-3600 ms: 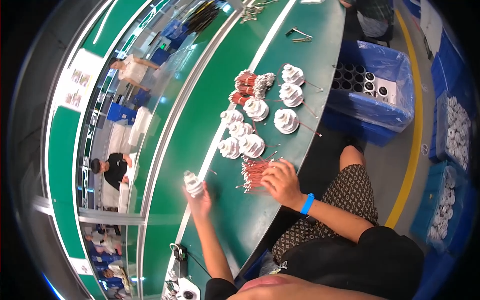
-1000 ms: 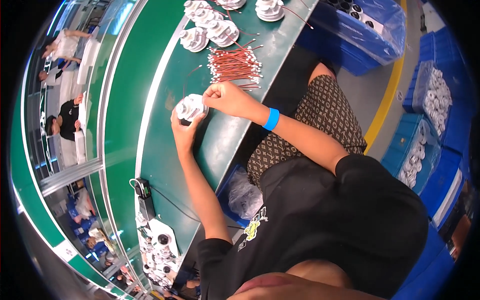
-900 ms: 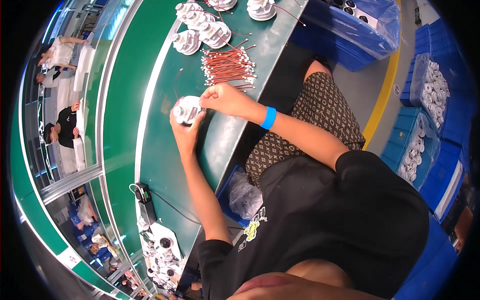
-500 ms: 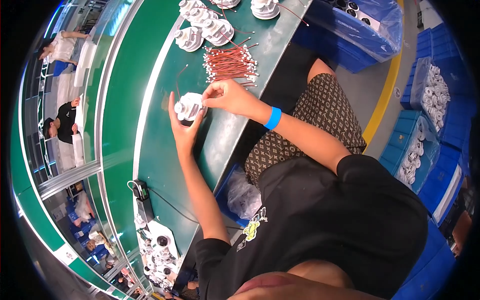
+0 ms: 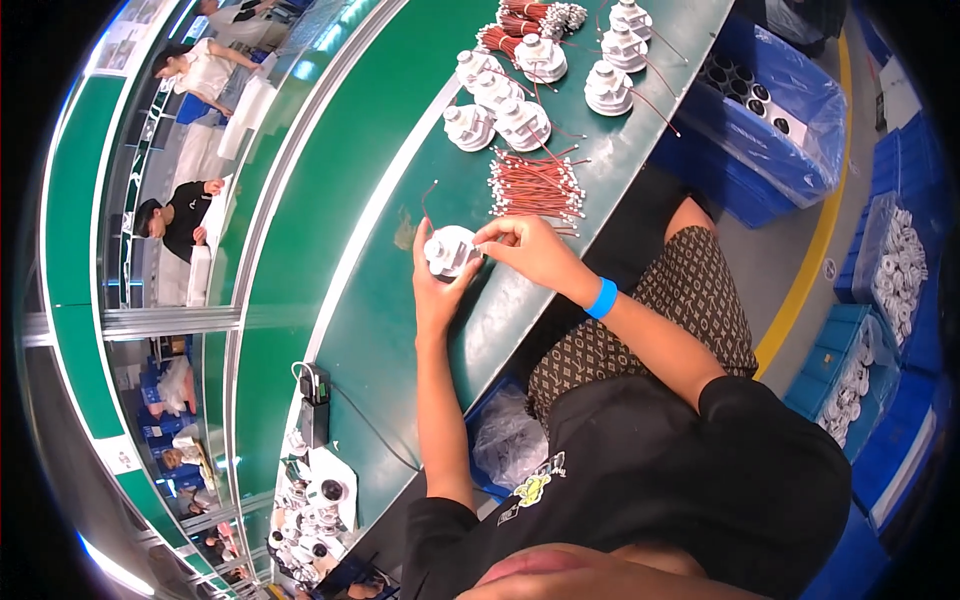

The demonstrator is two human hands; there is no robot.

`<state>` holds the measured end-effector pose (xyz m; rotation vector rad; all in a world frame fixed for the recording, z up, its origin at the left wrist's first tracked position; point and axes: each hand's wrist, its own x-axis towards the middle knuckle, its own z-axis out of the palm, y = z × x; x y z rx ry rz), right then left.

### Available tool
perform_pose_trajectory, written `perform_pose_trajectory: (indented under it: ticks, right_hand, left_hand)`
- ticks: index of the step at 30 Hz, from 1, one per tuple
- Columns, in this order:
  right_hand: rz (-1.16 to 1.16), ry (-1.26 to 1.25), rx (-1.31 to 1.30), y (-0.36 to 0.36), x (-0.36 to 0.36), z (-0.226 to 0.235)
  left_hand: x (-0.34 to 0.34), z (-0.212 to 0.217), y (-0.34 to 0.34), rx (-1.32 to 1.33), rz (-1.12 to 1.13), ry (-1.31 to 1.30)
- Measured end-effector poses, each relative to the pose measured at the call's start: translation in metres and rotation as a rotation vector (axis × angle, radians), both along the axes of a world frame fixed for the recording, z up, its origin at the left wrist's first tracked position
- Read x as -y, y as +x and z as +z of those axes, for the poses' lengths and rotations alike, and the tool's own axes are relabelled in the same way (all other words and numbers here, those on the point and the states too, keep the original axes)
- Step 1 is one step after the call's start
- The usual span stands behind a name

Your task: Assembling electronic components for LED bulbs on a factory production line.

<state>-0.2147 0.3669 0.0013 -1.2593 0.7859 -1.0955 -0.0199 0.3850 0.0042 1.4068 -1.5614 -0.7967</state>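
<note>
My left hand [image 5: 437, 288] holds a small white round plastic part [image 5: 449, 250] above the green bench [image 5: 330, 200]. A thin red wire sticks up from the part. My right hand [image 5: 525, 252] meets it from the right, fingertips pinching at the part's edge. That wrist wears a blue band [image 5: 602, 297]. Just beyond my hands lies a bundle of short red wires [image 5: 535, 184]. Further along the bench stand several white round parts [image 5: 497, 98] with wires attached.
Blue bins [image 5: 775, 110] with parts stand on the floor at the right, by a yellow floor line. A black device with a cable [image 5: 314, 405] and more white parts [image 5: 310, 505] lie on the bench nearer me. Other people work beyond the conveyor at the upper left.
Earlier my right hand lay at the wire bundle while the left held the part alone. Since then both hands have come together on the white part, and a red wire stands up from it.
</note>
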Motion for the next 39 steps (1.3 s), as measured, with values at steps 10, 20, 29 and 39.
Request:
perform_pose_trajectory:
  ticks: [10, 20, 29, 39]
  right_hand:
    - [0.067, 0.018, 0.168, 0.008, 0.007, -0.009]
    - [0.104, 0.173, 0.161, -0.003, 0.001, 0.001]
    - [0.028, 0.078, 0.039, -0.006, 0.010, -0.008]
    - [0.026, 0.055, 0.040, 0.000, 0.008, -0.011]
  left_hand:
    - [0.001, 0.006, -0.002, 0.035, 0.020, 0.017]
    - [-0.005, 0.014, -0.005, 0.079, 0.006, 0.092]
    - [-0.004, 0.009, 0.005, 0.090, -0.026, 0.069]
    - [-0.004, 0.009, 0.004, 0.126, -0.050, 0.001]
